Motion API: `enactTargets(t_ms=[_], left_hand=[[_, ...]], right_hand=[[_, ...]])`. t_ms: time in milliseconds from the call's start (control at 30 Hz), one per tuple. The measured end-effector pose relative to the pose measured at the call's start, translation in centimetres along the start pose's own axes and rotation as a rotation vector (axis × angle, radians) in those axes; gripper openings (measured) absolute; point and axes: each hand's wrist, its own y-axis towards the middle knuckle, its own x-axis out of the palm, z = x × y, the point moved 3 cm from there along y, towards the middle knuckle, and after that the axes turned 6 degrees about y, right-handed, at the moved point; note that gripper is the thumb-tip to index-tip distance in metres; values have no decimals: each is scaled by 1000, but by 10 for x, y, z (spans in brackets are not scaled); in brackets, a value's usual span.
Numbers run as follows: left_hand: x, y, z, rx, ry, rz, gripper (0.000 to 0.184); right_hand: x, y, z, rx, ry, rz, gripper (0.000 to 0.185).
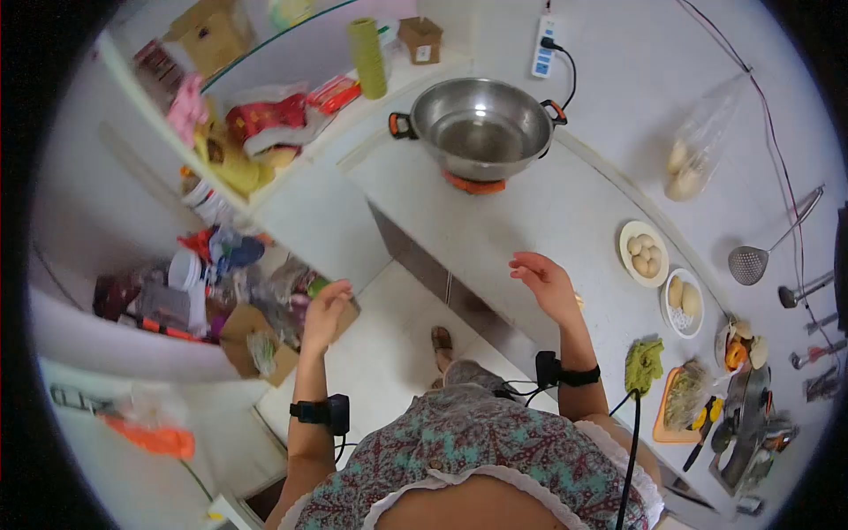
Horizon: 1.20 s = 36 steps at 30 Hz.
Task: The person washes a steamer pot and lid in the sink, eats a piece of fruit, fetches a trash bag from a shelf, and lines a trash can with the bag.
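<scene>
My left hand (325, 316) is raised in the air over the floor, fingers loosely bent and apart, with nothing in it. Over the front part of the white counter (495, 234) hovers my right hand (546, 287), also open, its fingers slightly curled and empty. Both wrists wear black straps with small boxes and cables. A large steel wok (481, 124) with two black-and-orange handles stands on an orange-red base at the counter's far end, beyond both hands. A small yellowish item (579, 301) shows beside my right wrist, mostly hidden.
Along the wall stand a plate of round pale eggs or potatoes (643, 253), a white bowl (683, 303), a green cloth (644, 366) and an orange-rimmed board (677, 405) with bagged greens. Nearby lies a black-handled knife (702, 443). A skimmer (749, 264) hangs right; cardboard boxes (256, 344) fill the left.
</scene>
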Motion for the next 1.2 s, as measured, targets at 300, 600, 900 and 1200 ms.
enactTargets(t_ms=[300, 600, 900, 1200], left_hand=[[56, 213, 86, -8, -81, -245, 43], [102, 371, 101, -136, -214, -176, 32], [87, 382, 95, 59, -430, -156, 20], [29, 411, 66, 105, -344, -279, 16]], right_hand=[[-13, 164, 30, 126, 409, 499, 52], [26, 217, 14, 164, 579, 724, 60], [49, 226, 4, 142, 558, 820, 43], [111, 241, 5, 137, 591, 822, 54]])
